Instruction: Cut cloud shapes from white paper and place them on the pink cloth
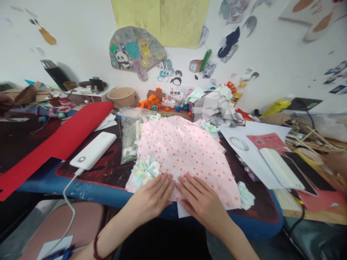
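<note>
Pink cloth with red dots lies spread over the near part of the table. Pale green and yellow fabric flowers sit along its edges: one flower at the left, another flower at the lower right, and more at the top. My left hand rests flat on the cloth's near edge, fingers stretched out. Beside it, my right hand lies flat too, its fingertips almost meeting the left ones. A corner of white paper shows below the cloth between my hands.
Left of the cloth are a white power bank with a cable, a long red sheet and a clear plastic bag. White paper and phones lie right. A co-worker's hand shows at the right edge.
</note>
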`<move>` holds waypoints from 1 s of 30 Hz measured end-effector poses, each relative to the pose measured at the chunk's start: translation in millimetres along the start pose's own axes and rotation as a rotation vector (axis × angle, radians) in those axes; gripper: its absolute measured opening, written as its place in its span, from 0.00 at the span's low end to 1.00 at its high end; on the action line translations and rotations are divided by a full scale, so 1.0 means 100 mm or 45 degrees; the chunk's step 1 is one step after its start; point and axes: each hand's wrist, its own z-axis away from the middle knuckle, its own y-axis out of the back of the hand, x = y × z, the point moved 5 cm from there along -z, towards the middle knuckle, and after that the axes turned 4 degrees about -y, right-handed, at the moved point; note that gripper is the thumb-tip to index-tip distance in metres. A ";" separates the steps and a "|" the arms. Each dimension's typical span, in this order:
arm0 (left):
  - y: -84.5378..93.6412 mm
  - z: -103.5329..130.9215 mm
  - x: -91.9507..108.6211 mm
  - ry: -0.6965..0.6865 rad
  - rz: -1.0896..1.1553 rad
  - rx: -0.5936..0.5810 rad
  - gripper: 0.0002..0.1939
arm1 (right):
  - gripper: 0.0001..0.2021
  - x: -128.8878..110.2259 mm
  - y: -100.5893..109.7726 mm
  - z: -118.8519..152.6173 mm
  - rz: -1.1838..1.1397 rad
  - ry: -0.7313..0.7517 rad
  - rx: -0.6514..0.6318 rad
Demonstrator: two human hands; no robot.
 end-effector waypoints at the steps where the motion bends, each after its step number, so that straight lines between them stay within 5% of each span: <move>1: 0.00 0.00 0.01 -0.009 -0.015 0.001 0.22 | 0.23 0.00 0.01 -0.01 -0.002 0.012 -0.004; 9: -0.04 -0.01 -0.03 -0.019 0.040 -0.068 0.21 | 0.18 -0.01 0.06 -0.05 0.059 0.016 0.217; 17: -0.05 -0.01 -0.04 -0.056 0.099 -0.125 0.19 | 0.20 -0.03 0.09 -0.07 0.050 0.036 0.199; 30: 0.00 -0.06 -0.05 -0.026 0.110 0.027 0.16 | 0.13 -0.08 0.10 -0.11 0.217 0.226 0.240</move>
